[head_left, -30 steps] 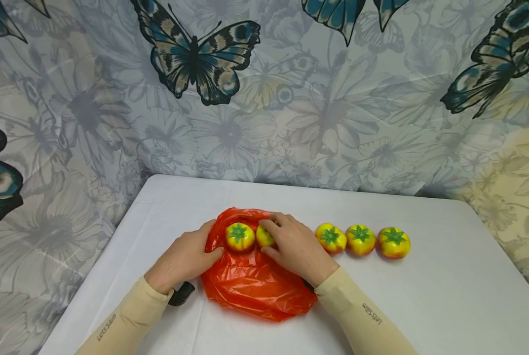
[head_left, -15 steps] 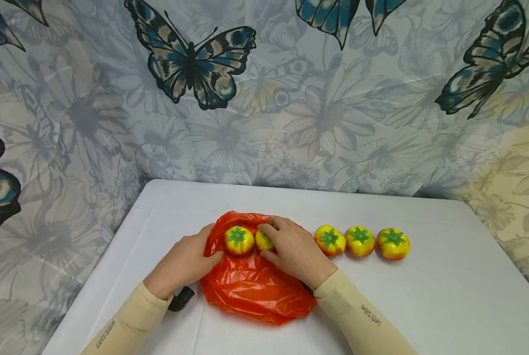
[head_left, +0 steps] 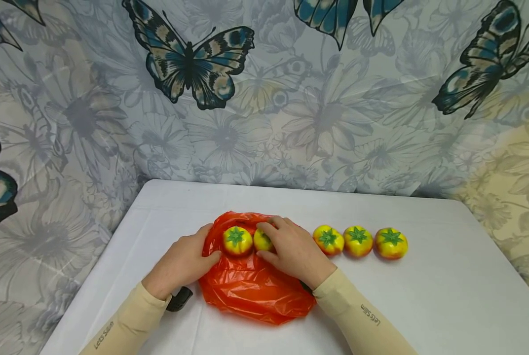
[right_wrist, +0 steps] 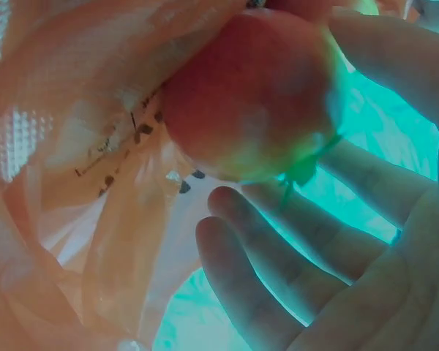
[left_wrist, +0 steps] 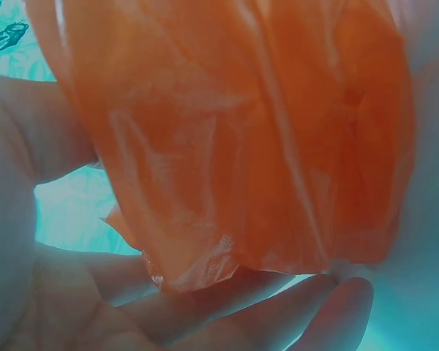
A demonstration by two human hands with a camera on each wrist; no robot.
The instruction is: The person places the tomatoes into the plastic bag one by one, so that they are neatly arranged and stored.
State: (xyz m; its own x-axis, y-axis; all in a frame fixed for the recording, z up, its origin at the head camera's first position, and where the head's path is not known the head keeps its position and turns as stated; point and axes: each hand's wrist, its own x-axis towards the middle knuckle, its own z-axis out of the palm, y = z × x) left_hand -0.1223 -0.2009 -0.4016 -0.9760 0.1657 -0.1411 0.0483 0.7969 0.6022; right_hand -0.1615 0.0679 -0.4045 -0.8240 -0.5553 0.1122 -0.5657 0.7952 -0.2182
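Observation:
A red plastic bag (head_left: 255, 291) lies on the white table, its opening spread toward the top. One yellow-and-red toy tomato (head_left: 238, 241) with a green star-shaped leaf rests in the mouth of the bag. Beside it, a second toy tomato (head_left: 262, 240) is mostly covered by my right hand (head_left: 293, 249), whose thumb and fingers hold it; its reddish underside shows in the right wrist view. My left hand (head_left: 180, 260) grips the left edge of the bag, the thumb on the near side. Folded red film (left_wrist: 234, 146) fills the left wrist view between thumb and fingers.
To the right of the bag, a row of three toy tomatoes (head_left: 358, 241) sits on the table (head_left: 446, 286). A black device (head_left: 180, 299) is at the left wrist. Behind the table hangs butterfly-patterned cloth (head_left: 229, 138).
The whole head view has shifted slightly. Both hands, the bag and the toy tomatoes keep the same places relative to each other.

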